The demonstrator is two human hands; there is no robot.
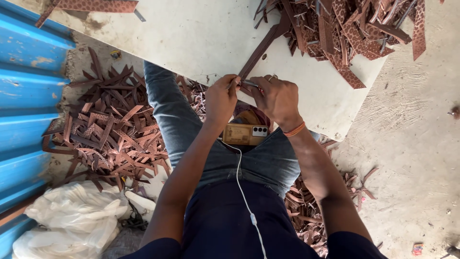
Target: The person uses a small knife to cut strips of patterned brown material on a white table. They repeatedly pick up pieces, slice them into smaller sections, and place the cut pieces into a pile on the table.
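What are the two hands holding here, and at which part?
Both the left hand and right hand pinch the near end of a long brown strip. A thin metal piece sits between the fingers; its hold cannot be told.

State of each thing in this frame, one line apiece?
Left hand: closed on the brown strip.
Right hand: pinching a thin metal tool.
Brown strip: held, lying across the white board.
White board: flat, partly covered.
Strip pile: heaped on the board.
Floor strips: scattered.
Phone: on lap, cable plugged in.
Plastic bags: crumpled.
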